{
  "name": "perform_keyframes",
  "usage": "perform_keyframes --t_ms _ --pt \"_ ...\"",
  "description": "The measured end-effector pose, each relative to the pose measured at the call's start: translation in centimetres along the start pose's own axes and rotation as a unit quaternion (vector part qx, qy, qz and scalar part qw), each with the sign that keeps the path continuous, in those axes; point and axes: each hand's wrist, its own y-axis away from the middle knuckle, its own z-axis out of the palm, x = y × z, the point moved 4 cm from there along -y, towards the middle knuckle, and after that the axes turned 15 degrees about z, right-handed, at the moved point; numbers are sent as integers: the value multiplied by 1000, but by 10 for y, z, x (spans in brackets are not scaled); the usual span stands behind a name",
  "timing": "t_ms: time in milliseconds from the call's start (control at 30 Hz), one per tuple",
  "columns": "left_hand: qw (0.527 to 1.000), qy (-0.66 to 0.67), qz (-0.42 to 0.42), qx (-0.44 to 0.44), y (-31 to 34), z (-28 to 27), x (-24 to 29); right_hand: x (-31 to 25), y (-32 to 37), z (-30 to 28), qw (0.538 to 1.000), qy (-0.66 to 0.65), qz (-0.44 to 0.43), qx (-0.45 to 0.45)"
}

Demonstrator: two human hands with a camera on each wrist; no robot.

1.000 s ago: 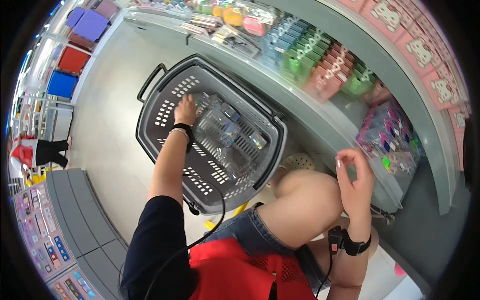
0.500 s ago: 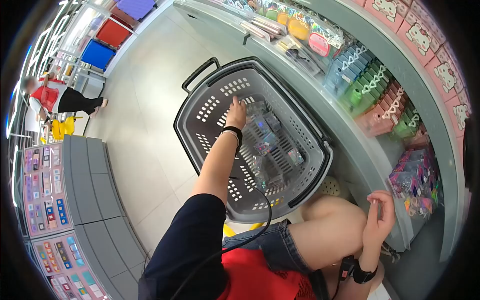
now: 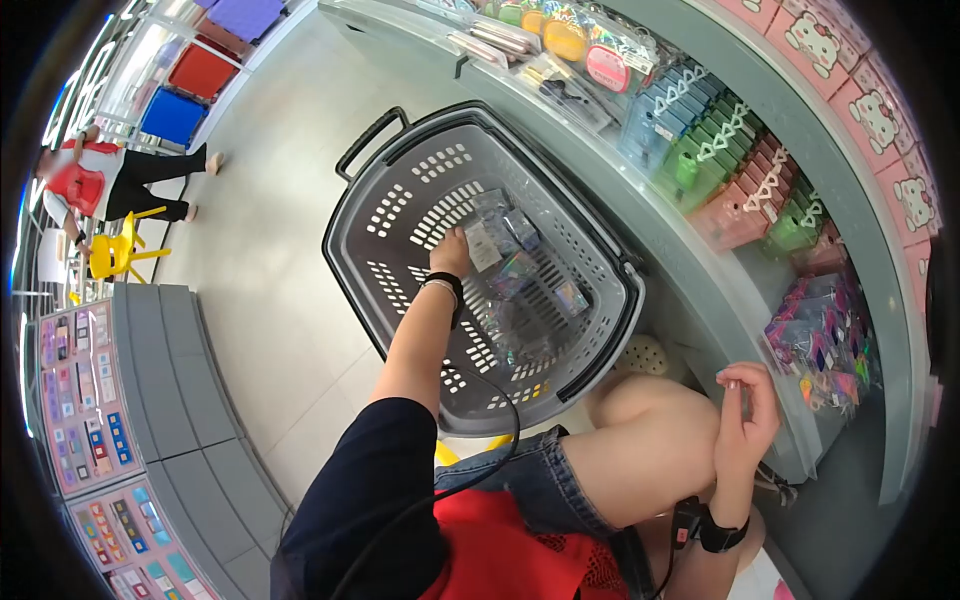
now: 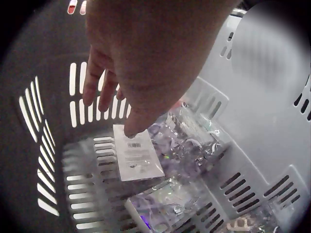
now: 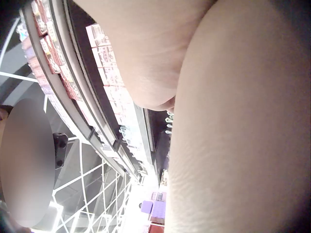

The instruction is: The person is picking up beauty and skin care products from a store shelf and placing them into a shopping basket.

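Inside the grey shopping basket (image 3: 355, 290), my left hand (image 3: 450, 253) pinches a flat white packet (image 4: 138, 158) by its top edge. A barcode and small print show on the packet's face in the left wrist view. My thumb lies over that edge, while the other visible fingers hang beside it. Several clear plastic packs (image 3: 515, 275) with shiny contents lie on the slatted basket floor, close under the packet. My right hand (image 3: 745, 420) is by my knee, its fingers loosely curled around nothing.
Shelves (image 3: 640, 190) curve along the right, with blue, green and pink goods and bagged items (image 3: 820, 340). A low display counter (image 3: 180, 380) stands at left. Farther back, a person (image 3: 110, 180) is beside a yellow chair (image 3: 125, 250). A black cable (image 3: 515, 425) crosses near the basket.
My left hand has moved down the basket toward me, and the white packet now shows at its fingers. The view has shifted. My right hand stays by my knee.
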Motion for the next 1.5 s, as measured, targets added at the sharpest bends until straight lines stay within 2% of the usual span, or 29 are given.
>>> perform_keyframes --t_ms 67,133,167,200,267,367,400,433,500,567,733,800,1000,1133,1200,1267,1333,1400,1500 --pt "1000 -1 11 9 -5 9 -1 -1 -1 1 1000 -3 0 0" --pt "997 -23 68 -22 -2 19 7 -1 0 0 1000 -5 4 -6" --pt "995 -10 84 -62 -4 26 7 0 1 -1 1000 -2 8 -5" --pt "994 -10 87 -62 -6 28 12 1 0 0 1000 -5 10 -7" --pt "979 40 83 -180 -4 42 17 1 -2 1 1000 -8 14 -10" --pt "973 5 111 -200 -22 116 -3 1 -2 1 1000 -18 21 -8" --pt "968 -28 134 -210 -19 115 4 2 -2 1 1000 -15 18 -9" --pt "968 -27 135 -210 -15 114 9 1 -1 1 1000 -14 15 -10" --pt "983 15 47 -175 15 59 38 1 -2 1 1000 -15 13 -14" --pt "983 14 45 -178 16 59 40 0 -3 1 1000 -16 10 -19" --pt "983 17 41 -178 18 70 36 -1 -2 1 1000 -5 6 -23" --pt "984 66 55 -157 19 72 35 -1 -3 2 1000 -10 8 -21" --pt "984 26 50 -171 18 83 33 -1 -3 3 999 -19 12 -24" --pt "989 57 7 -133 20 79 35 3 -2 3 999 -31 25 -17" --pt "986 56 17 -157 22 81 37 3 -1 5 999 -16 11 -40" --pt "984 84 22 -156 22 84 36 4 0 5 998 -39 37 -28" --pt "984 82 -11 -160 14 99 32 10 1 5 996 -57 30 -61" --pt "985 72 -46 -153 0 129 21 19 1 4 995 -66 51 -57" --pt "978 109 -63 -168 8 120 21 18 2 4 995 -65 55 -60"
